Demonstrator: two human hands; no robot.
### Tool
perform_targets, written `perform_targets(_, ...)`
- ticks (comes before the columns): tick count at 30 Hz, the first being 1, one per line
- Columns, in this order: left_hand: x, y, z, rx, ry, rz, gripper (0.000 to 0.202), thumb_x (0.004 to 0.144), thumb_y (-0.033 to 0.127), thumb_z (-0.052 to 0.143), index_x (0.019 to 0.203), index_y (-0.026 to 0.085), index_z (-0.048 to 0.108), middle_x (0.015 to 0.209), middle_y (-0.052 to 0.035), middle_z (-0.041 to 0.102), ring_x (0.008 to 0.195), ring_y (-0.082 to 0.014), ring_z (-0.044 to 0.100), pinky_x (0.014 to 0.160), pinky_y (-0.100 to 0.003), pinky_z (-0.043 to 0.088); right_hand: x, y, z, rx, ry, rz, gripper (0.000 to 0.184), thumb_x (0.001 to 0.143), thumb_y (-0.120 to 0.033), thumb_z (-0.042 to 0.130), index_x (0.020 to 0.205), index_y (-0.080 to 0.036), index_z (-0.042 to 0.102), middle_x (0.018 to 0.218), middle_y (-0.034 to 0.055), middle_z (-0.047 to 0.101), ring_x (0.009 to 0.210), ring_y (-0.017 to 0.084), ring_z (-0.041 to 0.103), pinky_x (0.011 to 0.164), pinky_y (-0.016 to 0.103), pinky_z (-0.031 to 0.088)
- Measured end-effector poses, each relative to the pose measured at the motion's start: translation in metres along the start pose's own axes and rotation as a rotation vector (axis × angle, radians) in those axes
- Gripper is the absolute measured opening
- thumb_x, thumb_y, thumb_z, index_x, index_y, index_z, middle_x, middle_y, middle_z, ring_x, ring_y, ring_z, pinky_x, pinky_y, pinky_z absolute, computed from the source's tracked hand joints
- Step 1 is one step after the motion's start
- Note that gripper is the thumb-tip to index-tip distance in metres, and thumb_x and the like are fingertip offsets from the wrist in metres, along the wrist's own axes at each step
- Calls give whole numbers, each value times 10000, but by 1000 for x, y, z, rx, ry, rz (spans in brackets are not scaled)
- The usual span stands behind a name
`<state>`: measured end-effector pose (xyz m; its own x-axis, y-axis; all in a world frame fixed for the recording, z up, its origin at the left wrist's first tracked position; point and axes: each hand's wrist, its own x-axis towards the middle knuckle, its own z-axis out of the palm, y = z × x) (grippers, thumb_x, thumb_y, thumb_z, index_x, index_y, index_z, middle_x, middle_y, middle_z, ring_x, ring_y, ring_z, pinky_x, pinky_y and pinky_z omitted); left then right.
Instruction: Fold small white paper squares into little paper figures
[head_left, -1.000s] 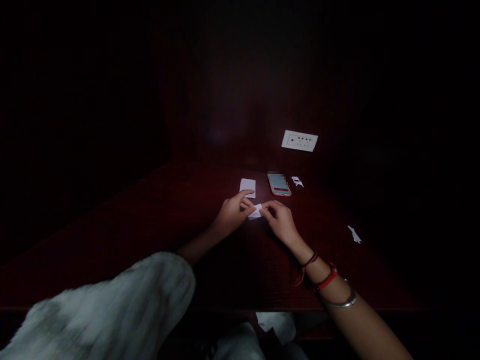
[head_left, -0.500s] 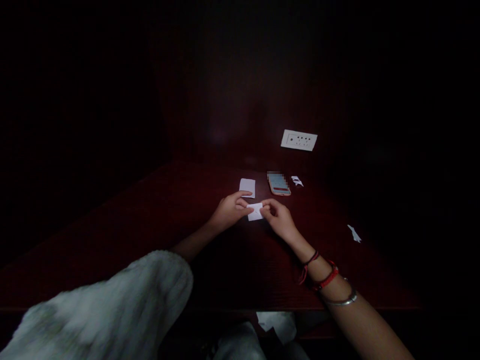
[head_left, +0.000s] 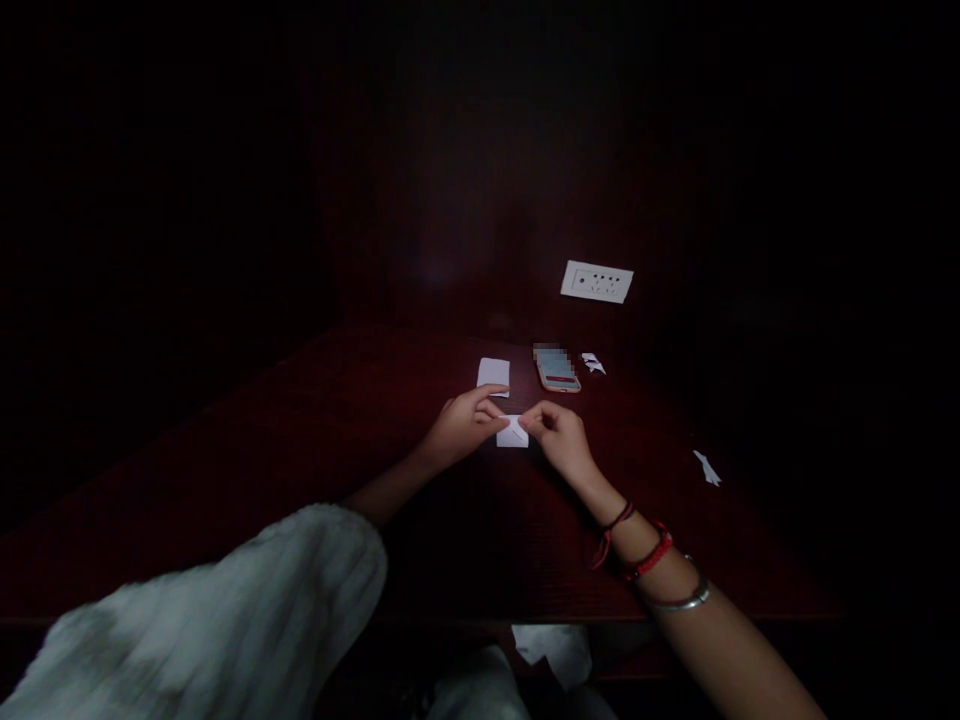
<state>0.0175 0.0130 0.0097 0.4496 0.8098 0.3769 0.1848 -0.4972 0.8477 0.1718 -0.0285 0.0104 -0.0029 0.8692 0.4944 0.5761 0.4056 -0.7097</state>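
Note:
A small white piece of paper (head_left: 512,433) lies on the dark red table (head_left: 360,440) between my two hands. My left hand (head_left: 461,428) pinches its left edge with thumb and fingers closed. My right hand (head_left: 559,437) pinches its upper right edge, fingers curled. A white fluffy sleeve covers my left arm. My right wrist wears red cords and a silver bangle.
Just beyond my hands lie a second white paper (head_left: 493,373), a phone (head_left: 557,367) with a lit screen and a small paper scrap (head_left: 593,363). Another scrap (head_left: 706,468) lies at the right. A white socket plate (head_left: 597,281) sits on the dark back wall.
The small paper has turned and flattened between my fingers, now showing as a wider rectangle. Both hands stayed in nearly the same place.

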Motion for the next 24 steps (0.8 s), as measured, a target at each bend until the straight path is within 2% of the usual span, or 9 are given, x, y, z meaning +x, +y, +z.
perform_targets(4,-1,4,0,89,-22,16,435,652,225,531,1072,174,430,719,-7,600,622,-116,573,560,-203,440,-1,-6,-1,-50,-39,-126,132,696,-249,469,726,-155,556,683,10,563,606,97,480,566,195,349)
perform_targets(6,-2,7,0,138,-31,26,430,648,224,535,1065,178,438,715,-1,606,625,-115,572,581,-206,441,0,-9,-3,-111,-62,-156,96,688,-221,482,694,-157,553,673,14,555,611,101,477,578,200,349)
perform_targets(11,-3,15,1,188,3,21,433,650,212,526,1071,188,430,732,14,618,630,-100,573,599,-188,435,2,-10,-7,-212,-65,-118,97,675,-162,484,586,-150,517,603,5,525,567,92,455,553,196,336)
perform_targets(19,-2,20,0,276,20,99,331,651,168,470,982,183,458,690,35,592,629,-90,569,609,-178,419,4,-3,-10,-100,-180,-94,124,696,-259,476,711,-152,537,642,-5,548,573,84,463,553,184,339)
perform_targets(24,-1,16,-2,244,36,73,319,660,142,428,976,177,442,680,25,573,604,-88,558,570,-176,419,6,8,-12,-80,-215,-34,139,676,-267,492,677,-142,554,626,-5,550,566,85,462,547,186,338)
